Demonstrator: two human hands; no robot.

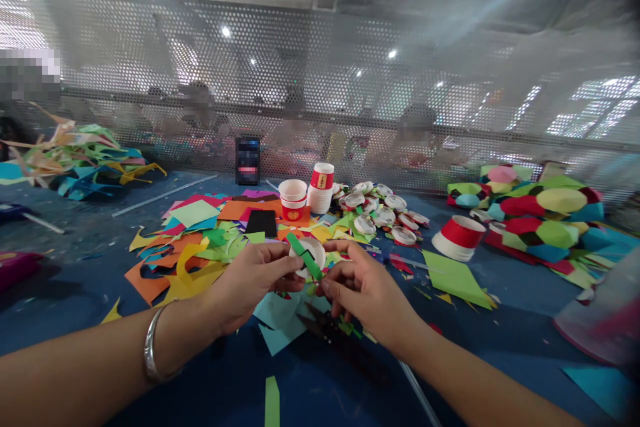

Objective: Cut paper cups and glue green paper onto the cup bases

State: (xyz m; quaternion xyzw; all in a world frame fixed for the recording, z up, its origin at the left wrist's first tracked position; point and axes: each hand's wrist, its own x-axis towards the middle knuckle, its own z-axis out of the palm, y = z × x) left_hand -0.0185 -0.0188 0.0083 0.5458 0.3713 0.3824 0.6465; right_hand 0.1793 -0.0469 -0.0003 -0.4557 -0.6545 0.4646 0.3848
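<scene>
Clock from the white disc. Blue table (210, 390) under everything; loose paper scraps (200, 267) at 9, heap of round cut pieces (385, 215) at 2. Left hand (255, 280) at 8: thumb and fingers clamped on the disc's near-left edge and, it seems, the strip. Right hand (365, 287) at 4: index reaches the disc rim, thumb apart from it by the strip's lower end; can't tell if it's gripping. Dark scissors (329, 332) at 5, below the hands. White disc (318, 248) is between both hands, green strip (295, 243) across it, 10 to 5. Risks, my read: strip skews if the left pinch loosens; thin rim buckles if squeezed; dropped bits vanish in scraps; low right fingers could catch the blades.
</scene>
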